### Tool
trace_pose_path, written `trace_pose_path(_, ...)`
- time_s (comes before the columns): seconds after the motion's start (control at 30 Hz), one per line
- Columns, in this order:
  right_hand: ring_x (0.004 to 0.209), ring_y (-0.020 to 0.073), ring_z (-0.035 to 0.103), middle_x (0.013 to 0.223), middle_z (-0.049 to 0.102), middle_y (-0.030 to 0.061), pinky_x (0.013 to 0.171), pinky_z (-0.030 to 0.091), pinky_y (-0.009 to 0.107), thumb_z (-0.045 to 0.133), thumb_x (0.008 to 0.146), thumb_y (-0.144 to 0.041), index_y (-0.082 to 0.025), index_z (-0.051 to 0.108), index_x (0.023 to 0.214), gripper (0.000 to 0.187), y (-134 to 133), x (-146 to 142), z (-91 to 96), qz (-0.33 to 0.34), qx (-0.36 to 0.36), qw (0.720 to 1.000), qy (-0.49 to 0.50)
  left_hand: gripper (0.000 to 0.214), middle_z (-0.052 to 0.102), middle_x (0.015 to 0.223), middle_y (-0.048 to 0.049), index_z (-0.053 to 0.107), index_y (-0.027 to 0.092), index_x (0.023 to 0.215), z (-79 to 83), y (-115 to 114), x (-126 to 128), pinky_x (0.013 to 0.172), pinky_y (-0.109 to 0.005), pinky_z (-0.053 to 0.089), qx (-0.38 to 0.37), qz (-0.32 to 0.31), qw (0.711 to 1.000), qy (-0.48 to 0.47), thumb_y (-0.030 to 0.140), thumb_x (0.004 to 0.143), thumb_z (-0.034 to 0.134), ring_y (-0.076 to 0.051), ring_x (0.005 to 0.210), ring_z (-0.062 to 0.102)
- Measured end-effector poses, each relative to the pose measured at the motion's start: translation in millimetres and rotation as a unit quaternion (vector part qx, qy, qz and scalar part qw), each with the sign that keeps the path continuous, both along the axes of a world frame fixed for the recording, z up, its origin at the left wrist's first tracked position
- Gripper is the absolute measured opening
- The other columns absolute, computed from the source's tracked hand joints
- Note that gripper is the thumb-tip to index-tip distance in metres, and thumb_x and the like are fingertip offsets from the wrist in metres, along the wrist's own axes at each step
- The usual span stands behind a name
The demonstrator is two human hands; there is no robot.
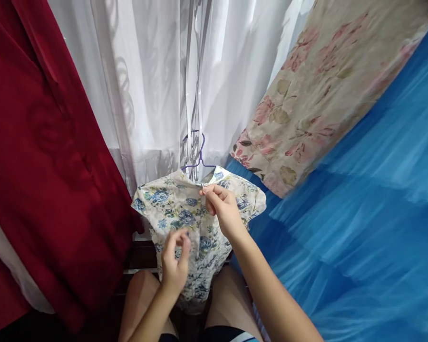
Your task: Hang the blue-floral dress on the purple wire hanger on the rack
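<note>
My right hand (pixel 223 209) pinches the neckline of the blue-flowered dress (pixel 167 202), which hangs on a purple hanger (pixel 200 153) before the white curtain (pixel 142 85); my left hand (pixel 174 262) pinches its fabric lower down.

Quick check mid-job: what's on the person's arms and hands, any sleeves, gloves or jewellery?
Nothing worn shows. The left hand and right hand are bare: no gloves, rings or bracelets visible. The left forearm and right forearm are bare too, with no sleeve or watch in view.
</note>
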State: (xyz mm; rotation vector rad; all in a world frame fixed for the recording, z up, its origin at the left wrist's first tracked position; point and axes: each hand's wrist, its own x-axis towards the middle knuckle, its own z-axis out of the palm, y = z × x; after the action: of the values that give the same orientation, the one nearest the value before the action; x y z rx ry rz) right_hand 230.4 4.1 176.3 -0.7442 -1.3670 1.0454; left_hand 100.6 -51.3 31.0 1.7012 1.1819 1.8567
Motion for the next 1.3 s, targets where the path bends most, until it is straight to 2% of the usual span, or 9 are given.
trace_pose_path(0.1,0.036,0.0075,0.032,0.041,0.042,-0.0089,0.042,0.022,0.023,0.062,0.088,-0.038,-0.017,0.061,0.076,0.024,-8,1,2.0,0.000,0.013,1.000,-0.018,0.037,0.059,0.080,-0.0005,0.053,0.022,0.134,78.8,31,-16,0.075,-0.026,0.047,0.073,-0.027,0.996,0.032,0.025,0.097,0.050,-0.014,0.075,0.058)
trace_pose_path(0.2,0.037,0.0070,0.029,0.042,0.040,-0.0096,0.041,0.021,0.022,0.062,0.087,-0.042,-0.018,0.058,0.075,0.027,-7,1,5.2,-0.002,0.033,0.999,-0.036,0.026,0.061,0.073,0.0011,0.064,0.021,0.119,133.2,51,-13,0.061,-0.022,0.043,0.072,-0.059,0.989,0.117,0.028,0.097,0.052,-0.011,0.062,0.055)
trace_pose_path(0.47,0.044,0.0086,0.033,0.050,0.039,-0.0073,0.046,0.022,0.023,0.057,0.088,-0.036,-0.020,0.051,0.070,0.026,22,1,-50.1,-0.148,0.088,0.969,-0.175,0.017,0.064,0.069,-0.0003,0.066,0.017,0.094,161.2,58,-19,0.063,-0.022,0.046,0.145,0.065,0.986,0.052,0.030,0.095,0.056,-0.012,0.064,0.061)
trace_pose_path(0.6,0.045,0.0090,0.037,0.051,0.040,-0.0073,0.048,0.026,0.022,0.055,0.089,-0.032,-0.020,0.047,0.068,0.025,3,4,-71.5,-0.125,0.073,0.968,-0.205,0.015,0.061,0.070,0.0001,0.066,0.016,0.092,147.9,90,-87,0.069,-0.021,0.048,0.123,0.119,0.969,-0.180,0.030,0.090,0.061,-0.011,0.068,0.060)
trace_pose_path(0.77,0.048,0.0095,0.036,0.052,0.039,-0.0070,0.049,0.027,0.023,0.056,0.089,-0.031,-0.020,0.049,0.068,0.024,-17,8,-82.0,-0.102,0.059,0.975,-0.189,0.014,0.051,0.063,0.0037,0.054,0.017,0.074,78.5,119,-135,0.078,-0.028,0.051,-0.123,0.052,0.852,-0.506,0.018,0.087,0.054,-0.011,0.066,0.060)
trace_pose_path(0.9,0.051,0.0110,0.039,0.056,0.043,-0.0060,0.050,0.029,0.023,0.055,0.088,-0.035,-0.020,0.053,0.072,0.022,-1,37,-115.7,-0.167,0.001,0.978,-0.122,0.016,0.055,0.065,0.0021,0.052,0.017,0.072,14.1,104,-98,0.090,-0.041,0.049,-0.207,0.023,0.839,-0.502,0.019,0.087,0.054,-0.014,0.074,0.064)
trace_pose_path(1.03,0.052,0.0127,0.040,0.054,0.046,-0.0046,0.050,0.031,0.024,0.056,0.081,-0.038,-0.020,0.051,0.062,0.027,12,82,-175.6,-0.295,-0.083,0.947,-0.098,0.016,0.065,0.083,-0.0039,0.060,0.017,0.081,-18.7,80,-37,0.094,-0.039,0.046,-0.230,-0.048,0.855,-0.463,0.030,0.081,0.068,-0.019,0.088,0.066)
trace_pose_path(1.17,0.049,0.0146,0.042,0.050,0.049,-0.0024,0.049,0.034,0.026,0.060,0.076,-0.041,-0.019,0.053,0.057,0.030,-5,96,-222.2,-0.300,-0.118,0.939,-0.118,0.025,0.063,0.099,-0.0034,0.062,0.021,0.094,-9.7,54,8,0.095,-0.032,0.044,-0.146,-0.154,0.903,-0.374,0.044,0.084,0.067,-0.017,0.096,0.060)
trace_pose_path(1.3,0.077,0.0231,0.060,0.092,0.068,0.0079,0.072,0.050,0.035,0.065,0.076,-0.038,-0.016,0.065,0.105,0.036,-41,72,-220.1,-0.304,-0.087,0.942,-0.114,0.020,0.057,0.091,-0.0026,0.061,0.023,0.091,14.4,16,29,0.087,-0.028,0.044,-0.127,-0.211,0.944,-0.220,0.041,0.095,0.054,-0.017,0.088,0.055)
